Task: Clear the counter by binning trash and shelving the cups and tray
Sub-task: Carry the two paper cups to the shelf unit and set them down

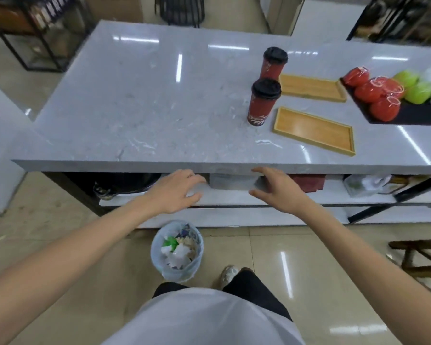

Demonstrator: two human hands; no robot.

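Note:
Two red paper cups with black lids stand upright on the grey marble counter: a near cup and a far cup. To their right lie two empty wooden trays, one near and one far. A small bin lined with a pale bag and holding crumpled paper stands on the floor below. My left hand and my right hand are both open, fingers spread, in front of the lower shelf under the counter's edge, holding nothing.
A black tray at the counter's right carries red, green and white bowls. The lower shelf holds a dark round container, a grey box, a red item and plastic bags. A wooden stool stands on the floor at right. Black racks line the back.

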